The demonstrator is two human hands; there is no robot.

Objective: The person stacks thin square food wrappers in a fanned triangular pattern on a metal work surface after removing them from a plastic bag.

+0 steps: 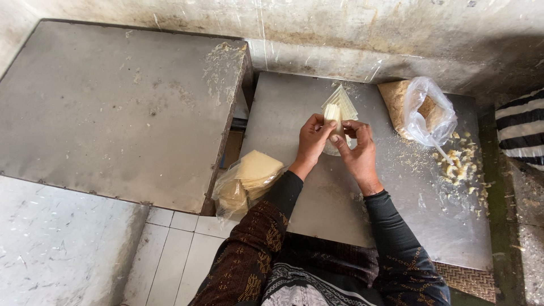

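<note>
The lower part of the pale folded wrapper [333,115] is hidden behind the fingers, so its full shape cannot be made out, and what lies inside the fold is not seen. It is held above the middle of the grey metal worktop [317,192], pinched from both sides: the left hand [313,140] is closed on it with thumb and fingers, and the right hand [356,148] is closed on it in the same way from the other side. Just behind the hands a fanned stack of thin pale sheets [343,101] is laid on the worktop, partly covered by the hands. At the left edge of the worktop a clear plastic bag of square yellowish sheets [249,180] is leaned, its lower part being hard to see. At the far right corner a crumpled transparent bag [432,113] is placed over a brownish crumbly mass, and pale crumbs [460,164] are scattered beside it. A larger metal surface [113,107] is seen to the left. A striped cloth [521,127] is cut off by the right border.
</note>
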